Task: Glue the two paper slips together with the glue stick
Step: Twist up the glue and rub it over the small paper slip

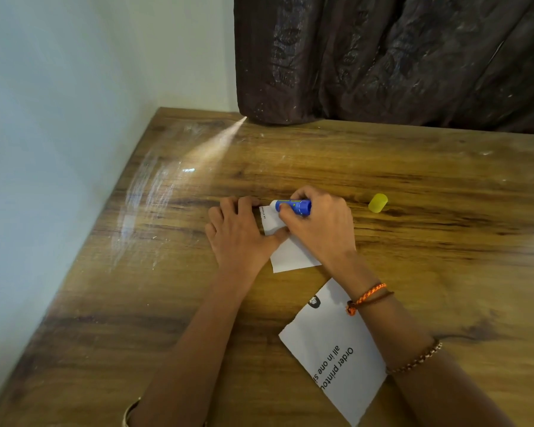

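Note:
A small white paper slip (pixel 290 257) lies on the wooden table (pixel 413 241). My left hand (pixel 238 235) presses flat on its left edge, fingers spread and thumb on the paper. My right hand (pixel 318 223) grips a blue glue stick (pixel 293 207), lying nearly level, with its white tip at the slip's far end. A second, larger slip (pixel 333 349) with black printed text lies nearer to me, partly under my right forearm. The yellow cap (pixel 378 203) lies on the table to the right of my right hand.
A dark brown curtain (pixel 383 57) hangs down onto the table's back edge. A pale wall (pixel 59 118) runs along the table's left side. Bare wood lies to the right beyond the cap and at the front left.

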